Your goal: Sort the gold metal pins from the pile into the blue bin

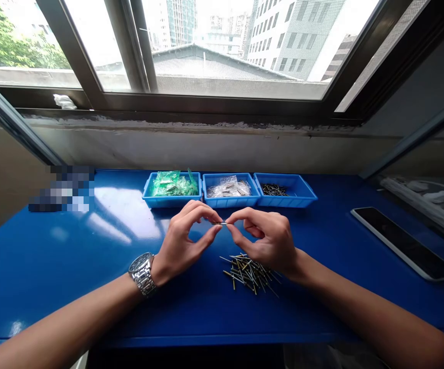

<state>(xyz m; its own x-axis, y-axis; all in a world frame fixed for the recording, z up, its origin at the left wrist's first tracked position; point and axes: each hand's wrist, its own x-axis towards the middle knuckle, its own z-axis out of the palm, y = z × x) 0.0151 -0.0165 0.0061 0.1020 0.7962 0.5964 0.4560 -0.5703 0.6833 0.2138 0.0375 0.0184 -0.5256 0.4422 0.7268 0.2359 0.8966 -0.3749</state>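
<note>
Slim two-tone metal pin [223, 223], brassy-dark at its left end and silver at its right: that's what I've got, held level above the glossy blue tabletop [191, 312], mid-view. Sweeping from the left, there's a silver metal-link wristwatch [142, 271] on my left wrist. Behind, a blue plastic tray [172, 203] holds green plastic packets [176, 185]. Now my left hand [185, 233]: thumb and forefinger pinch the brassy end, fingers curled. Beyond the pin, a second blue plastic tray [231, 203] carries clear plastic packets [227, 187]. Nearer me, a loose heap of thin brass-and-silver pins [249, 271] lies partly under my right hand [270, 233], which nips the silver end between thumb and forefinger. A third blue plastic tray [301, 197] behind it has dark slender pieces [274, 190], and a white-edged black phone [406, 243] lies far right.

Step in hand, as I judge it: working one pin between both hands. Whether it's one piece or two joined, I can't tell. The next move calls for light, steady fingertips and both ends kept in line.
</note>
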